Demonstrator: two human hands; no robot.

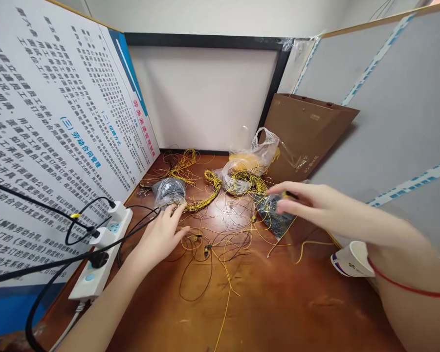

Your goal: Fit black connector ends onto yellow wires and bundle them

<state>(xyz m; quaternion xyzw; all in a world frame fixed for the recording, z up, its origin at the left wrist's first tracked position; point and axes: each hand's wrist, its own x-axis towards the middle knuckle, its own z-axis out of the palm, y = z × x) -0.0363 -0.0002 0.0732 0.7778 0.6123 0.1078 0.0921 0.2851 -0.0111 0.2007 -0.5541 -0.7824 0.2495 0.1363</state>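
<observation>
My left hand (pixel 163 234) is open, its fingers spread low over the table beside a clear plastic bag of dark small parts (pixel 169 190) and a bundle of yellow wires (pixel 205 198). Over a second bag of dark parts (pixel 276 215) is my right hand (pixel 308 200), slightly blurred, thumb and fingers apart. A small dark and yellow bit shows in that gap; whether it touches the hand is unclear. Between the hands, loose yellow and dark wires (pixel 223 249) lie tangled, with a small black connector (pixel 207 250) among them. A coiled yellow wire bundle (pixel 249 181) lies farther back.
A white power strip (pixel 108 254) with plugs and black cables runs along the left. A paper cup (pixel 352 259) lies tipped by my right forearm. A brown paper bag (pixel 308 132) leans on the right panel, beside a clear plastic bag with yellow contents (pixel 253 156). Panels enclose the table.
</observation>
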